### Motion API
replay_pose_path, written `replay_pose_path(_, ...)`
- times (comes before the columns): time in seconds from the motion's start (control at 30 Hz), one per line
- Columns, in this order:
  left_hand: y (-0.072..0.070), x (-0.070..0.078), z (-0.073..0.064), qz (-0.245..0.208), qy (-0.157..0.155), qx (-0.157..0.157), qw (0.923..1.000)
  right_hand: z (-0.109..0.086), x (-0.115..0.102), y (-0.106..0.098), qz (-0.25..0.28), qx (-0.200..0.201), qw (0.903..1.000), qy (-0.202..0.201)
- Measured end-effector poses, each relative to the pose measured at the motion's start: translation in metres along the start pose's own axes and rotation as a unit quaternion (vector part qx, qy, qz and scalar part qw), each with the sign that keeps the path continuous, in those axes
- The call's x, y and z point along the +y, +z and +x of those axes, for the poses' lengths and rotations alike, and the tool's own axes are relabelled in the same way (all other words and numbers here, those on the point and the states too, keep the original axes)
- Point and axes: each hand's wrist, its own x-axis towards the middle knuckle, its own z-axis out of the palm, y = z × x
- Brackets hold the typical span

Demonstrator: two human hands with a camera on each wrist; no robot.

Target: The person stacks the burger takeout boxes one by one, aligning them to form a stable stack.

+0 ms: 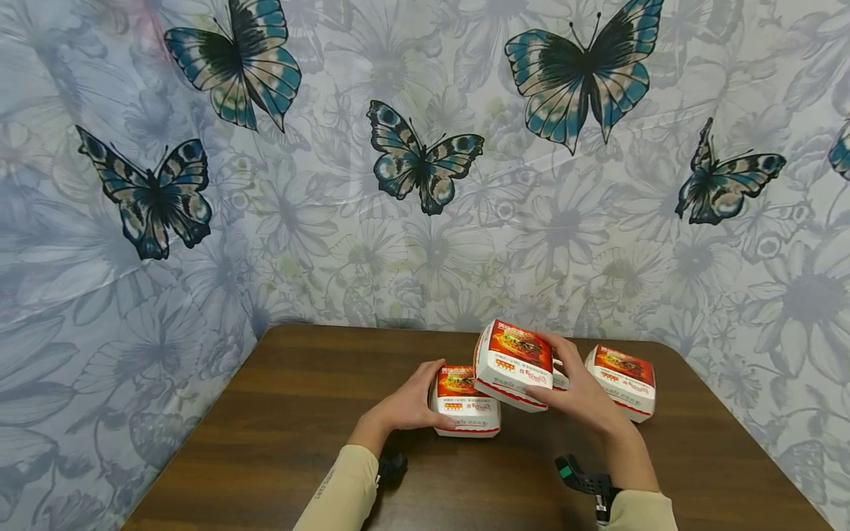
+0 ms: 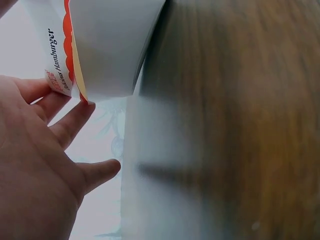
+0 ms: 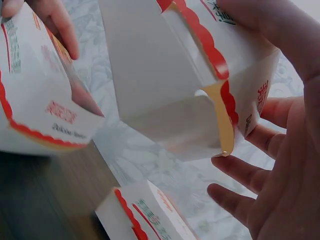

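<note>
In the head view my left hand (image 1: 413, 402) grips a white-and-red hamburger box (image 1: 468, 422) by its left side, thumb at the front. The left wrist view shows its fingers against the hamburger box (image 2: 56, 55). A second hamburger box (image 1: 508, 383) is held up and tilted by my right hand (image 1: 581, 387), overlapping the first box's upper right corner in view. Its plain underside (image 3: 150, 65) shows in the right wrist view, thumb on one side, fingers on the other. Behind it, another hamburger box (image 1: 560, 380) is mostly hidden.
Right of my right hand, a hamburger box (image 1: 624, 383) sits angled on the brown wooden table (image 1: 292, 398). A butterfly-patterned cloth (image 1: 305, 243) hangs beyond the table's back edge. A dark wrist device (image 1: 587, 483) is on the right forearm.
</note>
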Motion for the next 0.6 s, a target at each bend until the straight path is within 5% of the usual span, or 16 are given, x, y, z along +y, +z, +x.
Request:
replay_pose_path(0.33, -0.001, -0.002, 0.001, -0.009, -0.008, 0.001, 0.9999, 0.009, -0.003, 0.018, 0.036, 0.001, 0.9992, 0.016)
replay_pose_path(0.6, -0.001, -0.002, 0.000, -0.018, -0.008, 0.001, 0.9998, 0.014, 0.003, 0.032, 0.031, -0.015, 0.9991, -0.026)
